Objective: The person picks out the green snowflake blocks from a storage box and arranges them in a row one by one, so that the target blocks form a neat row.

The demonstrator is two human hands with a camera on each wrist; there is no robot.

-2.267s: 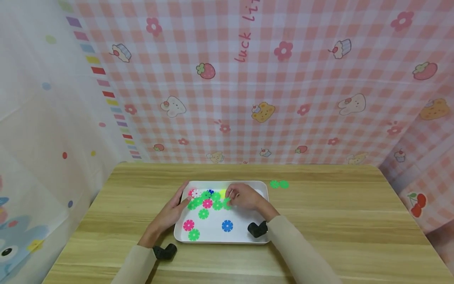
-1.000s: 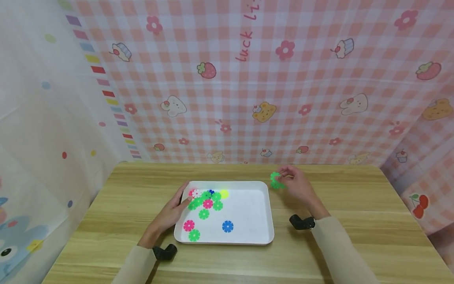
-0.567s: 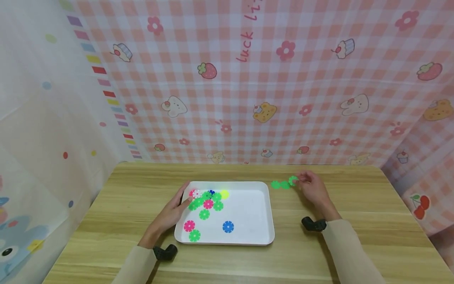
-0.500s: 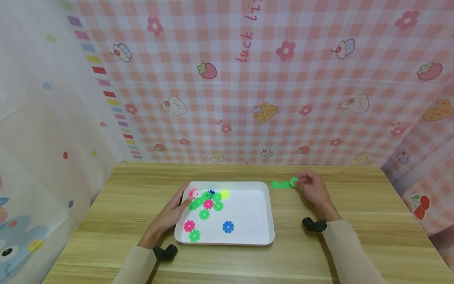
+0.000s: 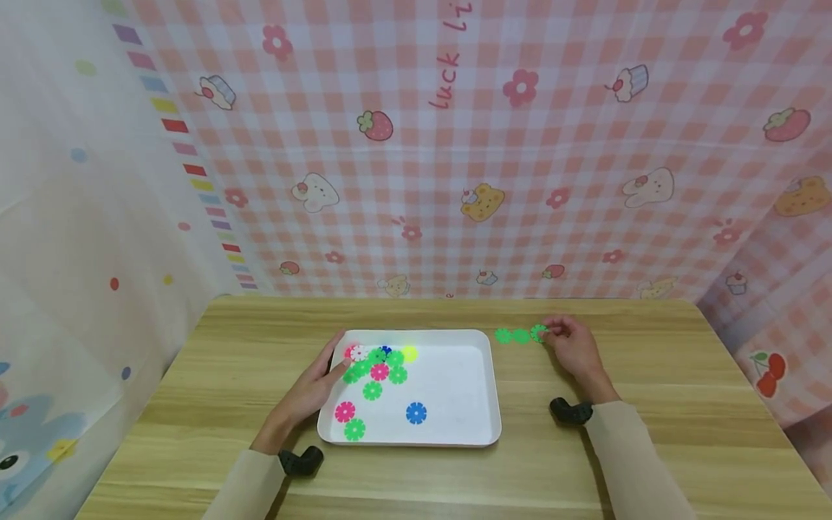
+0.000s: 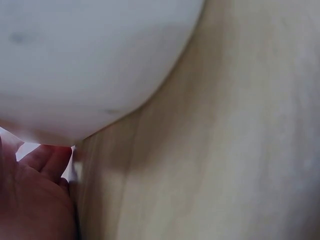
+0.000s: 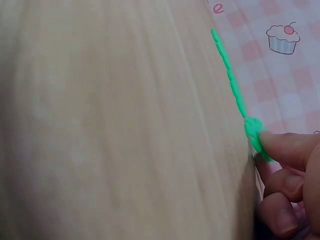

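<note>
Green disc (image 5: 536, 333) pinched in right hand (image 5: 575, 350), white tray (image 5: 455, 415) gripped by left hand (image 5: 310, 390)

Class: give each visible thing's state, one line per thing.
White tray, on table, partly filled
Left hand, gripping tray's left edge
Held green disc, tilted
Right hand, pinching held green disc
Two green discs beside it, flat
Lighter blue disc, flat, apart in tray
Other tray discs, some overlapping

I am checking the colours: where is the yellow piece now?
In the head view, the yellow piece lies inside the white tray, near its far edge, just right of a green piece.
</note>
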